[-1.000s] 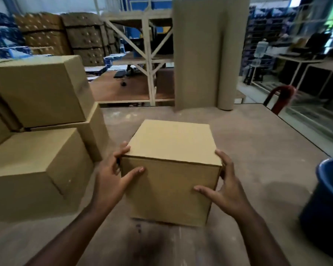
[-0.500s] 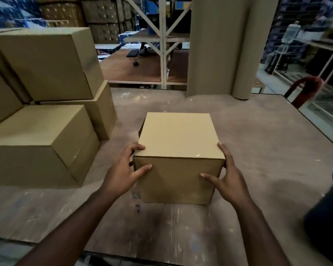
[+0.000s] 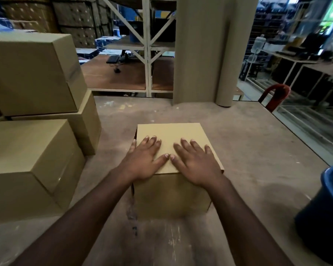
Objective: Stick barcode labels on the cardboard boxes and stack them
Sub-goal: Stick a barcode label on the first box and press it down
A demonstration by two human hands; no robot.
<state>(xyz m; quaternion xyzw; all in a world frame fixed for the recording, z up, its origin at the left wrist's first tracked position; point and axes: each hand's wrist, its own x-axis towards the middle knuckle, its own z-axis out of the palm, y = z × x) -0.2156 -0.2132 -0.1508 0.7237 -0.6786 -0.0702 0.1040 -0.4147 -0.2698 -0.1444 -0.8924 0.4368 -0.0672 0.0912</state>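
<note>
Cardboard box [image 3: 170, 135] at desk [image 3: 248, 150] centre, closed, plain brown, upright. Left hand [image 3: 142, 160] flat on its lid at 7 o'clock, fingers [image 3: 152, 144] straight and spread, pressing down, gripping nothing. Right hand [image 3: 195, 162] flat on lid at 5 o'clock, fingers [image 3: 186, 145] likewise straight and splayed, thumbs of both nearly touching at lid's near middle. Stack of larger boxes [image 3: 31, 112] at 9 o'clock, well apart from centre box, two tiers high. Rolled cardboard sheet [image 3: 206, 48] standing upright at 12 o'clock on desk's far edge. Blue bucket [image 3: 327, 212] at 4 o'clock, just beside desk corner. Red chair back [image 3: 275, 95] at 2 o'clock beyond desk.
</note>
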